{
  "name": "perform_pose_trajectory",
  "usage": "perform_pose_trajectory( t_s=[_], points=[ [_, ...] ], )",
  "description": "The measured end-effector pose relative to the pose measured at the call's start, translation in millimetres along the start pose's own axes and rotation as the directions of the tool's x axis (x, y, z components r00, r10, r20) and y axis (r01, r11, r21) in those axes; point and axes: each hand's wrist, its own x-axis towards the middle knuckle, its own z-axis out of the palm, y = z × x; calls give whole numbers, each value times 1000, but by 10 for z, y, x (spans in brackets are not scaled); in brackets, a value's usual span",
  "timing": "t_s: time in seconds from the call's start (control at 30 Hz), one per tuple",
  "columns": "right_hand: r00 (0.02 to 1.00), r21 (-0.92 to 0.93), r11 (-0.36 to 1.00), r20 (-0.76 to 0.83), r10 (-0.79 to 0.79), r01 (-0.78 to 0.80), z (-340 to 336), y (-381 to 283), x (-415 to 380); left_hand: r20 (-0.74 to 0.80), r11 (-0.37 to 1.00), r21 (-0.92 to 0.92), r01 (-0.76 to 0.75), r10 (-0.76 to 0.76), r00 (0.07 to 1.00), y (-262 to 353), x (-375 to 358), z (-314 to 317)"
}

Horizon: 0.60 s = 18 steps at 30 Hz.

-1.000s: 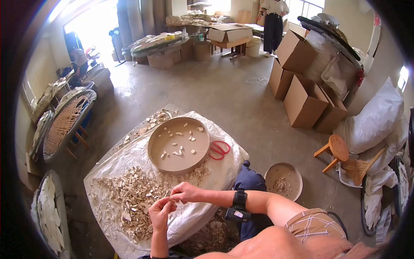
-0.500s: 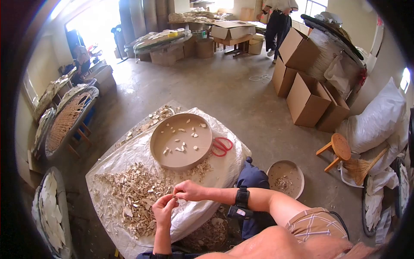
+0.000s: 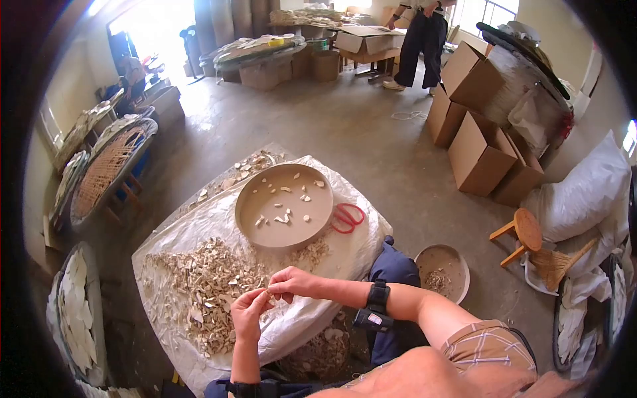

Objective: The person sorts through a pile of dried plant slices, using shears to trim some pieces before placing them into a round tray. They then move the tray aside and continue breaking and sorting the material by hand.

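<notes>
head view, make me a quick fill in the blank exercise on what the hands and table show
1. Both hands, left hand and right hand, pinch one small piece over the ____ sheet.
2. The scissors beside the round tray have ____ handles.
3. The right wrist wears a ____ band.
4. The stool on the floor is made of ____.

Missing words: plastic; red; black; wood

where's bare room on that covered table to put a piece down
Bare plastic sheet between the round tray and the heap of pieces, and the sheet's near edge under both hands. Crowded: the heap, and beside the scissors.
</notes>
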Motion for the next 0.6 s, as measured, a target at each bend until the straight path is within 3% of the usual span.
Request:
perform_pose_trajectory(
  t_s=[0.17,0.27,0.4,0.47,0.6],
  points=[
    [997,-22,998,-48,-67,66,50,10,-9,23,993,-100,59,-57,998,-37,4,-8],
    [961,-344,927,-168,-220,152,74,-29,-54,49,994,-91,64,-60,997,-86,38,-12],
    [959,-304,947,-221,-176,104,80,35,-12,34,989,-129,79,-75,997,-145,86,-37],
    [975,-43,998,-215,-51,43,75,40,2,30,972,-214,95,-91,995,-130,94,-43],
    [981,-107,987,-139,-136,121,41,52,36,41,973,-195,126,-120,992,-81,100,-41]
  ],
)
